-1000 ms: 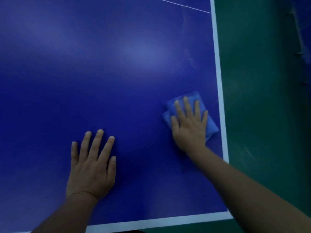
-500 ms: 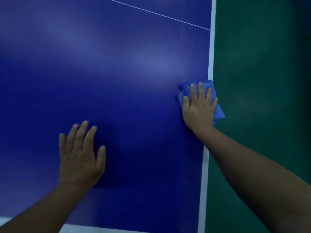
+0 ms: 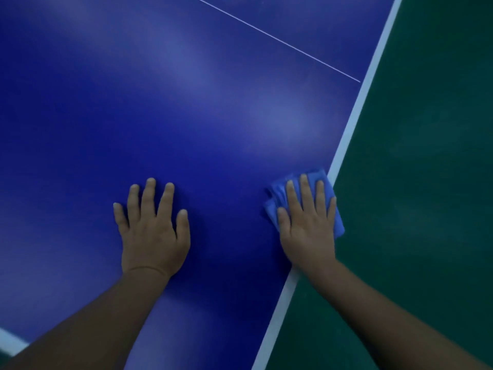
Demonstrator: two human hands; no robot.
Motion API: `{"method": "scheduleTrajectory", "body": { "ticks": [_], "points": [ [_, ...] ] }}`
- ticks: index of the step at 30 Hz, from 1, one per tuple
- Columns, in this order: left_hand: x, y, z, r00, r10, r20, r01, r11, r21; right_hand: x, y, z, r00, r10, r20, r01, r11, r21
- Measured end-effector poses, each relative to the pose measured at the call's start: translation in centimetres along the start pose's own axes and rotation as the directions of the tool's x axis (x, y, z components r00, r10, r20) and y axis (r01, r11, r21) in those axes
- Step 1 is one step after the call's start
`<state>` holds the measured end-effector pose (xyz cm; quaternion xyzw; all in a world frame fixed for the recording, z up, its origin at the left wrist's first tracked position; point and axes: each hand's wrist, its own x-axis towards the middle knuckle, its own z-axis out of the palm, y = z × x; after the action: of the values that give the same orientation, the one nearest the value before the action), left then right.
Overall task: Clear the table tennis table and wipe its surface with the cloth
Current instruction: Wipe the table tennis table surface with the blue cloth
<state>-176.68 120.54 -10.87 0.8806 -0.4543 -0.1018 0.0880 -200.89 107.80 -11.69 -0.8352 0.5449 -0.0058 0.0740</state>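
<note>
The blue table tennis table (image 3: 186, 116) fills most of the view. A folded blue cloth (image 3: 276, 194) lies at its right edge, partly hanging over the white border line. My right hand (image 3: 306, 222) presses flat on top of the cloth, fingers spread, covering most of it. To its left, my left hand (image 3: 152, 231) rests flat on the bare blue surface with fingers apart, holding nothing.
The table's white right edge line (image 3: 354, 124) runs diagonally from top right to bottom centre. A thin white centre line (image 3: 274, 38) crosses the upper surface. Dark green floor (image 3: 426, 156) lies beyond the right edge. A white border corner (image 3: 10, 340) shows at bottom left.
My right hand has stayed with the cloth at the table's right edge. The view has tilted, so the edge now runs diagonally. My left hand sits closer to the right hand.
</note>
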Motion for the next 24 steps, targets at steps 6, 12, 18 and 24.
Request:
{"method": "scheduleTrajectory", "body": {
  "ticks": [6, 12, 18, 24],
  "points": [
    [0.1, -0.1, 0.4, 0.995, -0.012, -0.096, 0.005, 0.997, -0.077, 2.9, -8.9, 0.8, 0.972, -0.235, 0.012, 0.235, 0.972, 0.019],
    [0.4, -0.2, 0.6, 0.988, -0.021, -0.151, 0.005, 0.994, -0.106, 13.0, -17.9, 1.1, 0.916, -0.402, 0.003, 0.401, 0.915, 0.049],
    [0.3, -0.2, 0.8, 0.997, -0.001, -0.082, -0.001, 1.000, -0.029, 19.1, 3.4, -1.4, 0.998, 0.058, 0.010, -0.057, 0.992, -0.113],
    [0.6, -0.2, 0.6, 0.999, -0.004, -0.044, 0.004, 1.000, -0.007, 17.2, 3.4, -2.5, 0.970, 0.241, 0.006, -0.241, 0.970, 0.017]
  ]
}}
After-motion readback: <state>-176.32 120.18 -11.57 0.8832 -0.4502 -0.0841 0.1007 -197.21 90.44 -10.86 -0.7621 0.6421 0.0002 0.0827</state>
